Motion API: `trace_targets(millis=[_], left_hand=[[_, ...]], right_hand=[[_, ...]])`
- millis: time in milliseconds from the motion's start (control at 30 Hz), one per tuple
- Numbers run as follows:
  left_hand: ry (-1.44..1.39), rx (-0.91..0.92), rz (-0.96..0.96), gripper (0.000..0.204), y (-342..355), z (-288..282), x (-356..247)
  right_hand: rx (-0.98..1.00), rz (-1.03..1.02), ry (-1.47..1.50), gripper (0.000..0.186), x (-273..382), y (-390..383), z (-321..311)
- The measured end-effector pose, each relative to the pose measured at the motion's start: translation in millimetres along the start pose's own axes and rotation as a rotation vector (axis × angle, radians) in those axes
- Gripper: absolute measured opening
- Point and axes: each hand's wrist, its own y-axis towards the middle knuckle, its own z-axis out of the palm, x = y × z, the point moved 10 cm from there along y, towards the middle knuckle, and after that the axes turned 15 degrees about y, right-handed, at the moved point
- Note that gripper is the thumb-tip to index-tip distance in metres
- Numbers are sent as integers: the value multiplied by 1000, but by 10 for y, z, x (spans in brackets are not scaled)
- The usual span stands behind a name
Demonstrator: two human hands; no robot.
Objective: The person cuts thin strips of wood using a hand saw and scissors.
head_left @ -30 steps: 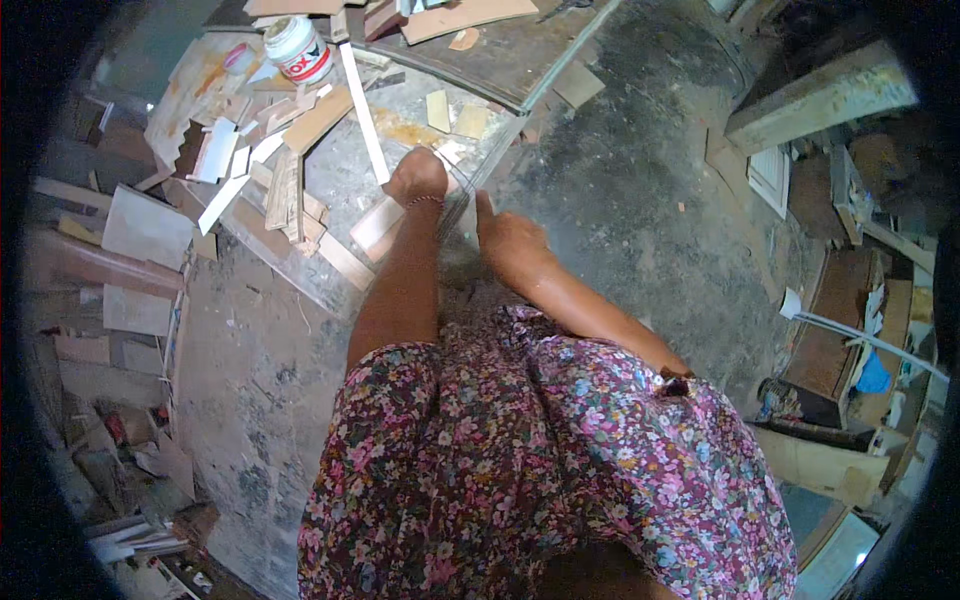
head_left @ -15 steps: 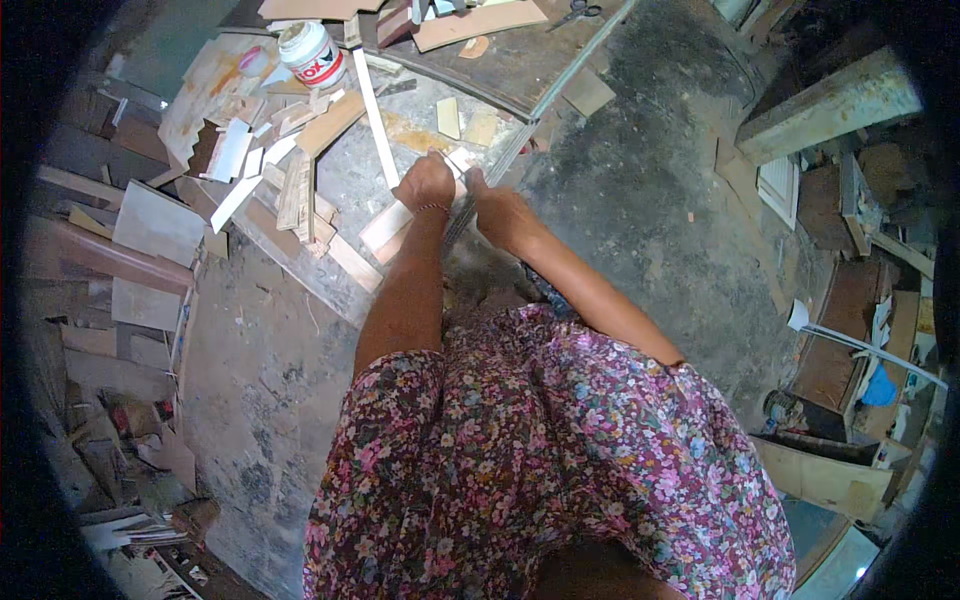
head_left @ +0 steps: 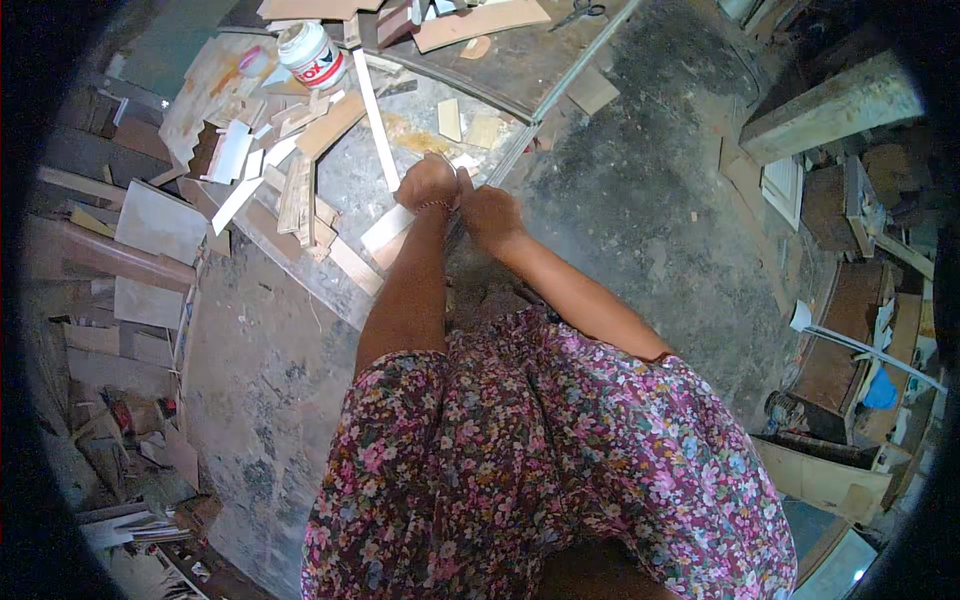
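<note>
My left hand (head_left: 428,183) is closed at the near corner of the worktable, with a string bracelet on its wrist. A pale wood piece (head_left: 466,162) shows just past its fingers. Right beside it, my right hand (head_left: 490,216) is also closed, its thumb side against the left hand. What the fingers grip is hidden behind the hands. Under my left wrist a pale flat board (head_left: 387,234) sticks out to the left. Beyond the hands lie two small wood pieces, one a pale rectangle (head_left: 449,120) and the other a tan offcut (head_left: 484,131).
A white tub (head_left: 310,56) with a red band stands at the back left among wood scraps. A long white strip (head_left: 376,120) lies left of my hands. Scissors (head_left: 578,13) rest at the far edge. A thick beam (head_left: 835,108) juts in at right.
My right hand has moved slightly left and nearer to me, closing up against the left hand. The pale wood piece between them is now more covered.
</note>
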Motion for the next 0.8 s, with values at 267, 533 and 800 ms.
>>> trace_targets(millis=[267,533,800], left_hand=[[-99,32,-145,44,-173,-197,21],[-32,-30,-127,46,95,176,279],[-75,49,-131,46,-48,-36,132]], right_hand=[[72,136,68,38,-193,-213,-38],[33,-14,15,37,72,-210,-18],[41,51,-89,35,4,-48,-10]])
